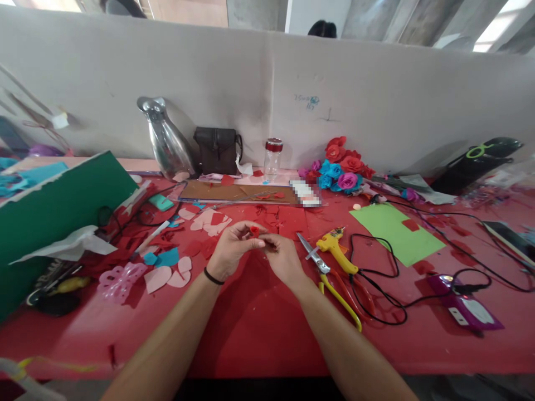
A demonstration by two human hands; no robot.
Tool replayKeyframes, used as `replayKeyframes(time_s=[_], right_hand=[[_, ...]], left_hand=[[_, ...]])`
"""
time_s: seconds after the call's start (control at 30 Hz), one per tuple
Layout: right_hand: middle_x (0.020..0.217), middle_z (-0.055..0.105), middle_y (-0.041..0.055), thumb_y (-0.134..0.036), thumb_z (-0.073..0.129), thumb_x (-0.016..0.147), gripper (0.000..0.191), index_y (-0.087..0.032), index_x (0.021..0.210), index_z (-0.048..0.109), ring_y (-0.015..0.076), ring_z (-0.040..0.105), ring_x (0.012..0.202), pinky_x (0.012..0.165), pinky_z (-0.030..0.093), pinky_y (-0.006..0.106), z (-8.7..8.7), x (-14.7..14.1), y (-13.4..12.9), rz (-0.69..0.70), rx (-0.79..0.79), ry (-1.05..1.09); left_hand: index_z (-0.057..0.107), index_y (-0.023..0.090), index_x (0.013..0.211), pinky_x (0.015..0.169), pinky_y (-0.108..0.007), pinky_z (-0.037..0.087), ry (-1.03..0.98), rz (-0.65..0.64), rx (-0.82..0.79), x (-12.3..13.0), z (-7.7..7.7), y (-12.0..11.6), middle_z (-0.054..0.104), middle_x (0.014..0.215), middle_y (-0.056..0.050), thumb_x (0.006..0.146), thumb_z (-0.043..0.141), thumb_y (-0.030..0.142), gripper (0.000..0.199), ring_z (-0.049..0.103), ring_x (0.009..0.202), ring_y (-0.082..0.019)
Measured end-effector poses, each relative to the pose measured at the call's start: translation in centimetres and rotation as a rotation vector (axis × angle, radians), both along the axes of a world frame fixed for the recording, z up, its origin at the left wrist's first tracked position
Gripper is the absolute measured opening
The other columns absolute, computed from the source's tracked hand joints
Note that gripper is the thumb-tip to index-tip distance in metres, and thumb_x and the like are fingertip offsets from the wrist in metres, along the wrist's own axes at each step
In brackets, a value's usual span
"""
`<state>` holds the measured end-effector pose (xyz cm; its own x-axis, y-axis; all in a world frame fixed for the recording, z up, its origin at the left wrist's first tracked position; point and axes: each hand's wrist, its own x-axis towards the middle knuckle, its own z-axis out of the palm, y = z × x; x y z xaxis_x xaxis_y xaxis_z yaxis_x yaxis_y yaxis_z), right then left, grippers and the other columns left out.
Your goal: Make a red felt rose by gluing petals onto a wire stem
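My left hand, with a black band at the wrist, is above the middle of the red table. Its thumb and fingers pinch a small red rolled paper piece. Close beside it on the right is my right hand, its fingers curled together near the red piece; what they hold, if anything, is hidden. Just right of that hand lie scissors and a yellow glue gun. Pink paper petals and blue paper scraps are scattered to the left.
At the back stand a steel jug, a brown bag, a glass jar and a bunch of paper flowers. A green board leans at left. Green paper, cables and a purple power strip lie right.
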<state>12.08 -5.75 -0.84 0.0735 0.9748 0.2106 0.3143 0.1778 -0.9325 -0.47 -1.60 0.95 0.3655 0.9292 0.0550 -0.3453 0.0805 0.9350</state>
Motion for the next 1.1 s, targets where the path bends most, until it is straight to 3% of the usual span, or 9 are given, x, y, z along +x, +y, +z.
replayKeyframes(time_s=[0.17,0.33,0.5,0.73,0.87,0.97,1.1], right_hand=[[0.086,0.073,0.0026,-0.023,0.055,0.078,0.018,-0.021,0.084,0.072,0.02,0.065,0.078,0.073,0.049,0.029,-0.18,0.01,0.13,0.008,0.012,0.029],[0.073,0.07,0.0001,-0.033,0.054,0.08,0.023,-0.019,0.079,0.071,0.0204,0.062,0.071,0.064,0.047,0.028,-0.2,-0.04,0.09,0.008,-0.003,0.026],[0.068,0.067,-0.0004,-0.033,0.054,0.079,0.024,-0.016,0.079,0.071,0.0174,0.059,0.065,0.06,0.044,0.025,-0.01,-0.06,-0.08,-0.018,-0.005,-0.011],[0.082,0.072,0.0018,-0.021,0.052,0.074,0.021,-0.02,0.081,0.072,0.0201,0.064,0.074,0.069,0.048,0.029,0.15,-0.03,-0.08,0.001,-0.014,0.047],[0.086,0.073,0.0033,-0.025,0.052,0.077,0.022,-0.02,0.085,0.072,0.0216,0.065,0.078,0.074,0.048,0.031,0.09,-0.05,-0.01,0.021,-0.011,0.063],[0.079,0.072,0.0021,-0.032,0.053,0.079,0.024,-0.019,0.084,0.072,0.0219,0.063,0.074,0.068,0.048,0.03,0.12,-0.07,-0.04,0.0,-0.023,0.037],[0.064,0.066,0.0009,-0.032,0.052,0.078,0.024,-0.017,0.072,0.069,0.0185,0.058,0.061,0.058,0.044,0.027,-0.07,-0.09,-0.08,-0.015,-0.026,-0.008]], left_hand=[[0.072,0.016,0.076,0.073,-0.03,0.05,0.042,-0.126,0.001,-0.71,0.17,0.29,0.072,0.079,-0.005,0.051,0.081,0.019,0.027,0.063,0.073,-0.017],[0.07,0.015,0.063,0.071,-0.031,0.05,0.056,-0.043,0.063,-0.89,0.3,0.31,0.071,0.073,-0.006,0.054,0.081,0.022,0.016,0.063,0.071,-0.017],[0.06,0.015,0.054,0.062,-0.027,0.049,0.046,0.045,0.079,-0.42,0.28,0.13,0.067,0.067,-0.002,0.046,0.083,0.017,0.025,0.06,0.063,-0.014],[0.066,0.016,0.069,0.068,-0.026,0.049,0.07,0.021,0.124,-0.41,0.3,0.03,0.067,0.074,-0.003,0.047,0.083,0.016,0.028,0.059,0.071,-0.014],[0.07,0.016,0.075,0.074,-0.03,0.049,0.097,-0.055,0.134,-0.66,0.27,0.09,0.069,0.081,-0.005,0.056,0.08,0.023,0.022,0.061,0.077,-0.017],[0.071,0.015,0.07,0.071,-0.03,0.05,0.12,-0.053,0.157,-0.71,0.25,0.13,0.069,0.077,-0.006,0.059,0.078,0.024,0.016,0.062,0.074,-0.018],[0.064,0.015,0.059,0.063,-0.027,0.05,0.098,-0.007,0.148,-0.47,0.2,0.08,0.066,0.07,-0.003,0.052,0.081,0.018,0.018,0.06,0.065,-0.014]])
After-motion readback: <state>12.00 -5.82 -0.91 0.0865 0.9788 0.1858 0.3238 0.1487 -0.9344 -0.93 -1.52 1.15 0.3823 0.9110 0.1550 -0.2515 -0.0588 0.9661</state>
